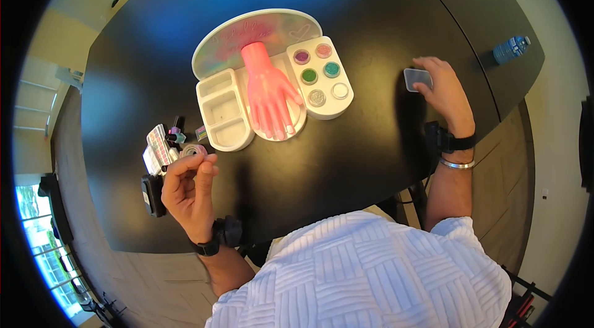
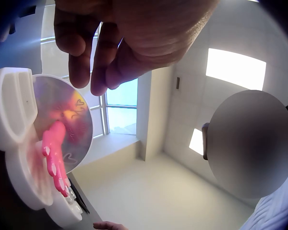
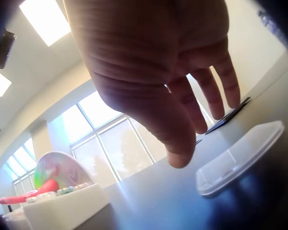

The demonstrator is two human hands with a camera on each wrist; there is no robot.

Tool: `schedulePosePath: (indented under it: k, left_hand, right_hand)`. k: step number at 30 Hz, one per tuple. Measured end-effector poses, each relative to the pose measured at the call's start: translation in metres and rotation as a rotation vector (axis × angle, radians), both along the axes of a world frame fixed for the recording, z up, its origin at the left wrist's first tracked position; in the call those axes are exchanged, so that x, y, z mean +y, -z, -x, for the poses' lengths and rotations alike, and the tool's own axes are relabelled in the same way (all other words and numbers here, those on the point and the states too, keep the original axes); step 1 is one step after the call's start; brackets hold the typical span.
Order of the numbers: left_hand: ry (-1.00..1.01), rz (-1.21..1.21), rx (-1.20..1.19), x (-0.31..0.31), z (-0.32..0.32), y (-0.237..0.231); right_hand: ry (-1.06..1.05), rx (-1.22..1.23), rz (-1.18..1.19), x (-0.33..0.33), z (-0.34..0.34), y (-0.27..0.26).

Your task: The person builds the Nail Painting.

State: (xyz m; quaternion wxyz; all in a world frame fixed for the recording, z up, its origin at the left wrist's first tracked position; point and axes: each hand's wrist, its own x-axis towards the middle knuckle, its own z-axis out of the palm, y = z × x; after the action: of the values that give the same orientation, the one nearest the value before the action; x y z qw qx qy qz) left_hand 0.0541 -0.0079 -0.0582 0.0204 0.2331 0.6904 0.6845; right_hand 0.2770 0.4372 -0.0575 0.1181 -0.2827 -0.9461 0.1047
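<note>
Fingers slightly spread, a person's right hand (image 1: 447, 96) hovers just above a clear plastic case (image 1: 414, 79) on the dark surface (image 1: 346, 161) — while the left hand (image 1: 189, 195), fingers loosely curled, thumb and forefinger tips close together, hangs near a small roll (image 1: 193, 150). Farther out, between the two, a white tray (image 1: 245, 142) bears a pink model hand (image 1: 265, 83) and six small pots (image 1: 309, 76).

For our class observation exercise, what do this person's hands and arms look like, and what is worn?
The left hand and right hand are ungloved. Each has a black wrist strap with a dark device; the right also has a silvery bangle. The white sleeve is ribbed.
</note>
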Motion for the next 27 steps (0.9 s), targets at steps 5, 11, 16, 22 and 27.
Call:
schedulePosePath:
  k: [5, 11, 16, 22, 27]
  left_hand:
    - [0.119, 0.181, 0.061, 0.01, 0.001, 0.001]
    - [0.104, 0.244, 0.088, 0.009, -0.001, -0.007]
    - [0.101, 0.255, 0.091, 0.012, -0.004, -0.007]
    - [0.115, 0.347, 0.184, 0.014, -0.002, -0.009]
    - [0.112, 0.336, 0.182, 0.016, 0.0, -0.007]
  right_hand:
    - [0.041, -0.014, 0.181, 0.002, -0.011, 0.011]
    - [0.06, 0.049, 0.096, 0.003, -0.007, 0.017]
    - [0.068, -0.05, 0.127, -0.005, 0.003, 0.006]
    - [0.044, 0.016, 0.077, -0.019, 0.006, 0.001]
    - [0.013, 0.057, 0.098, -0.027, 0.014, -0.001]
